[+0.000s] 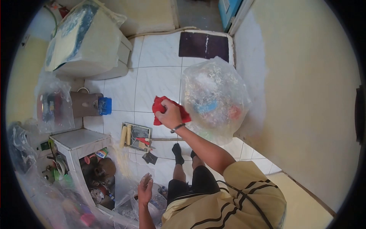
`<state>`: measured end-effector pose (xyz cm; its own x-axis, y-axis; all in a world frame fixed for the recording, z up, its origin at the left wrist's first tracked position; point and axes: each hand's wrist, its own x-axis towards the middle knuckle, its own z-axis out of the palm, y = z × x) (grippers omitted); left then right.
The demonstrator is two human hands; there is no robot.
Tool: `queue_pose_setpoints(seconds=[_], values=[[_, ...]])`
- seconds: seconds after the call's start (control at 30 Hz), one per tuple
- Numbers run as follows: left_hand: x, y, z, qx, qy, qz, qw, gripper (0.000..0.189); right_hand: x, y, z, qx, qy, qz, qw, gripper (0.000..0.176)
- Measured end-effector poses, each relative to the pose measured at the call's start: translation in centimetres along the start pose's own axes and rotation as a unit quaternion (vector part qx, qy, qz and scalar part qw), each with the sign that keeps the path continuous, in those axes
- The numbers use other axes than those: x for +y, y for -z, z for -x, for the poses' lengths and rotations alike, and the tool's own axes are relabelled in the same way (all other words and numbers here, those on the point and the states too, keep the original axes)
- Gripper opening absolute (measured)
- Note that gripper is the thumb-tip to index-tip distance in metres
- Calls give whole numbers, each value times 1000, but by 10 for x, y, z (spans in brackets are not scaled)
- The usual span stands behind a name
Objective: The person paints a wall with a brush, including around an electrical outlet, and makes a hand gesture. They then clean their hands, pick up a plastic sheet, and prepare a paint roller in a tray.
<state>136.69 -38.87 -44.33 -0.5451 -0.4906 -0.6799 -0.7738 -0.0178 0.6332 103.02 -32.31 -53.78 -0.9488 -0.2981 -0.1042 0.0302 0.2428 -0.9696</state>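
Note:
My right hand [170, 114] is closed around a crumpled red cloth [159, 104], held out in front of me over the white tiled floor. Part of the cloth sticks out past my wrist. Lower down and to the left, my left hand [145, 187] holds nothing, its fingers stretched out and apart. Between that hand and the wall side, a paint tray [146, 132] lies on the tiles with a pale paint roller [123, 136] and a red-handled tool [142, 140]. A small dark square piece [150, 158] rests beside the tray.
A large plastic-wrapped bundle [215, 99] stands right of the cloth. Beyond it lies a dark mat [204, 45] by the doorway. On the left are a covered appliance [91, 49], a blue container [105, 105] and a tiled counter [78, 138] with cluttered shelves, partly under plastic sheeting.

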Motion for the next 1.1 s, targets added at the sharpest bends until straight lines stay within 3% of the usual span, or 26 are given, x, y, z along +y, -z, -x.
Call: queue_pose_setpoints(seconds=[0.13, 0.2, 0.23, 0.27, 0.3, 0.4, 0.43, 0.5, 0.6, 0.7, 0.8, 0.9, 1.0, 1.1], values=[[4, -6, 4, -26, 23, -15, 999, 45, 58, -25, -5, -49, -64, -4, 997, 33], [7, -9, 1, -37, 38, -28, 998, 45, 94, -11, 4, -1, -40, -21, 999, 38], [5, -10, 0, -39, 40, -23, 998, 45, 122, 8, 10, 56, -7, 62, 997, 44], [1, -11, -3, -41, 43, -18, 998, 45, 154, 34, 18, 96, -85, 46, 991, 45], [-1, -12, -5, -41, 46, -11, 998, 46, 185, 68, 28, 212, -75, 245, 943, 42], [4, -15, -14, -55, 64, -34, 996, 47, 292, 219, 37, 314, -89, 366, 872, 40], [6, -16, -19, -63, 59, -49, 995, 47, 236, 256, 32, 300, -268, 353, 845, 45], [9, -19, -27, -79, 52, -78, 992, 48, 289, 309, 28, 373, -256, 313, 835, 59], [7, -26, -37, -70, 45, -101, 991, 47, 324, 348, 15, 321, -366, 289, 824, 70], [16, -33, -39, -73, 37, -119, 989, 47, 373, 373, 0, 274, -408, 208, 846, 70], [22, -35, -35, -71, 89, -118, 986, 47, 353, 371, -1, 249, -403, 122, 872, 57], [16, -35, -31, -76, 57, -136, 986, 47, 347, 365, 8, 314, -350, 7, 882, 41], [20, -40, -29, -85, 40, -143, 985, 48, 324, 364, 17, 324, -289, 14, 901, 29], [16, -46, -30, -89, 20, -134, 987, 48, 319, 371, 27, 271, -280, 41, 920, 25]])
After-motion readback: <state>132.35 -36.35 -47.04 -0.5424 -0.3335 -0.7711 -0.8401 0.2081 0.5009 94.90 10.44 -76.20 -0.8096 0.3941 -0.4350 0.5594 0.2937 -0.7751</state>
